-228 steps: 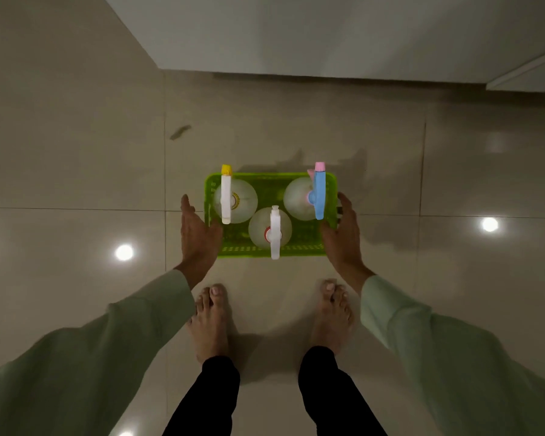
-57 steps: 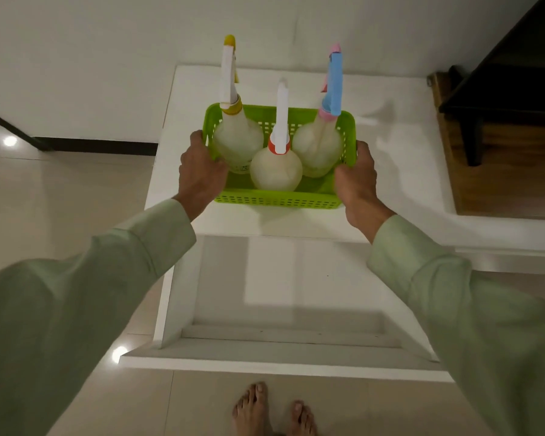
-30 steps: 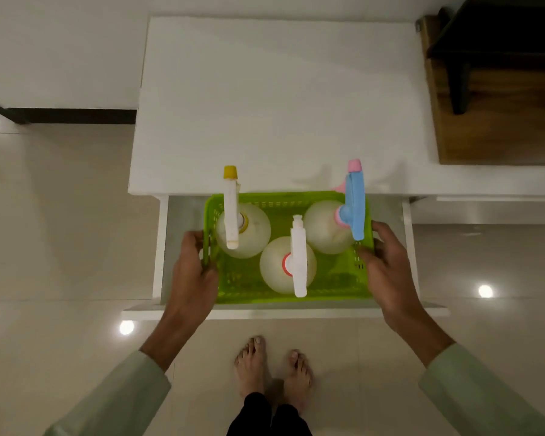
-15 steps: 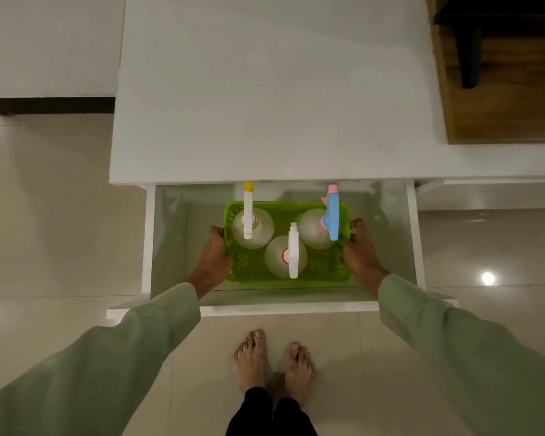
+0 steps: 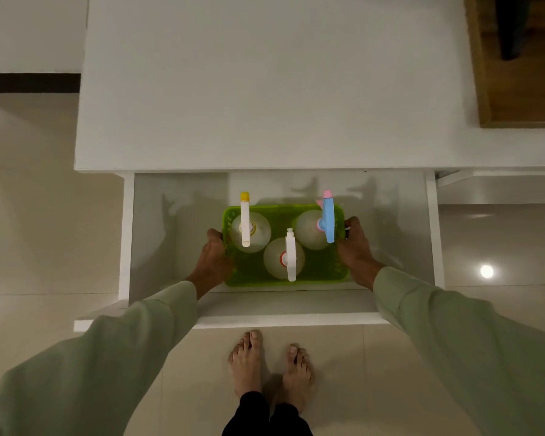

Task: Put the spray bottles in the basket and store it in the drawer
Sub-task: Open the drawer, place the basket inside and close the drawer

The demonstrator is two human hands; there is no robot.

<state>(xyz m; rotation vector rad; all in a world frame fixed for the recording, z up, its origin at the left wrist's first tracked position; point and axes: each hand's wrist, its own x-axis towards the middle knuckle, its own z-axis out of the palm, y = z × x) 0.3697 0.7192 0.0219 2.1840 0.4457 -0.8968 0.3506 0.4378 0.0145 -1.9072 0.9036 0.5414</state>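
Okay, basket (image 5: 283, 275) is down inside the open drawer (image 5: 177, 234), just ahead of the person, between both hands. Left hand (image 5: 214, 262) wraps the basket's left short side, right hand (image 5: 354, 247) the right one, both grasping the rim, equally near, so neither leads. Basket's long axis runs left-right, parallel to the drawer front; plenty of bare drawer floor on either side and behind. Whether the base is fully seated or a hair off the floor, can't tell from above. Three bottles upright inside: yellow-tip (image 5: 245, 221) back left, blue one (image 5: 328, 220) back right, white one (image 5: 290, 256) front centre, nozzles all pointing away, twd the tabletop (image 5: 265, 89) edge above. Labels: a small yellowish ring mark on the left bottle, a red collar on the centre one, no readable writing or brand anywhere. Next, prob. let go, pull hands back, then push the drawer shut.
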